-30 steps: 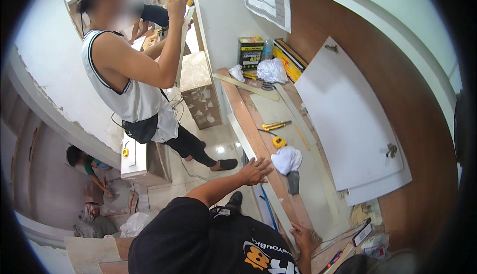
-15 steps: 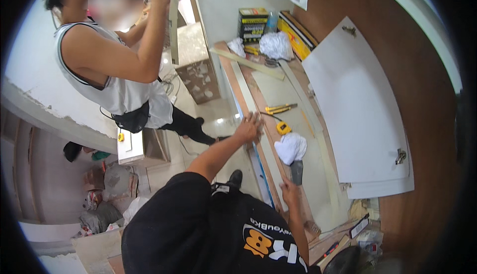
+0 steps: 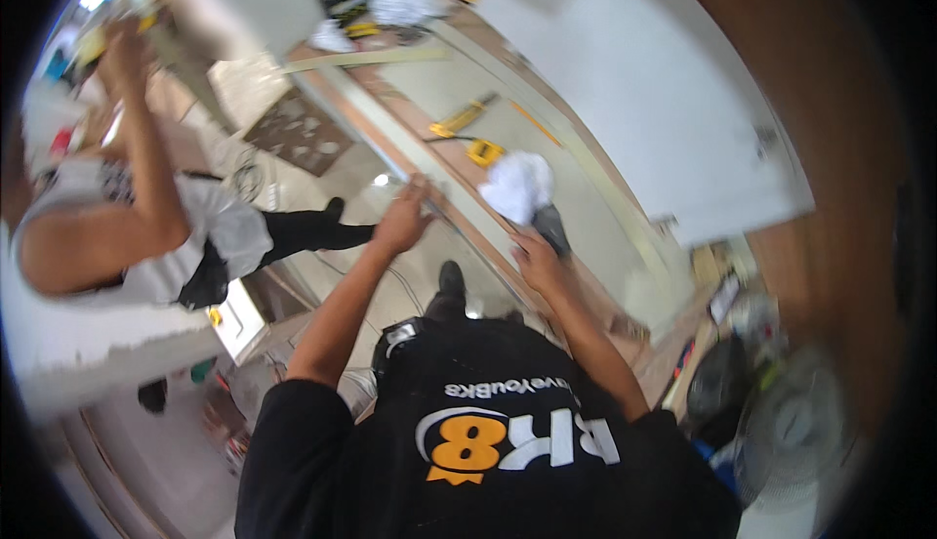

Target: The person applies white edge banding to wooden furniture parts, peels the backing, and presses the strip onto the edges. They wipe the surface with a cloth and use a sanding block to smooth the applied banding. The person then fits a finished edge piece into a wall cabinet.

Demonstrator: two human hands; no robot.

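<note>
A long, pale narrow strip (image 3: 478, 217) lies lengthwise along the near-left edge of a wooden workbench (image 3: 595, 290). My left hand (image 3: 403, 217) rests on the strip's outer edge, fingers spread and holding nothing. Farther down the strip, my right hand (image 3: 539, 266) is closed, thumb and forefinger together at its inner edge; blur hides what is in them. Just beyond the right hand are a white cloth bundle (image 3: 517, 187) and a dark grey piece (image 3: 551, 229). A yellow tape measure (image 3: 484, 153) and a yellow utility knife (image 3: 464, 116) lie farther up the bench.
At left, a co-worker's raised arm (image 3: 151, 178) shows beside a patterned box (image 3: 301, 132). White panels (image 3: 644, 80) with hinges stand right of the bench. A thin yellow stick (image 3: 535, 122) lies there too. A fan (image 3: 795, 432) stands at lower right.
My view has turned and moved closer to the bench. My left hand has shifted to the strip's outer edge; the right hand stays by the strip. The co-worker appears farther left.
</note>
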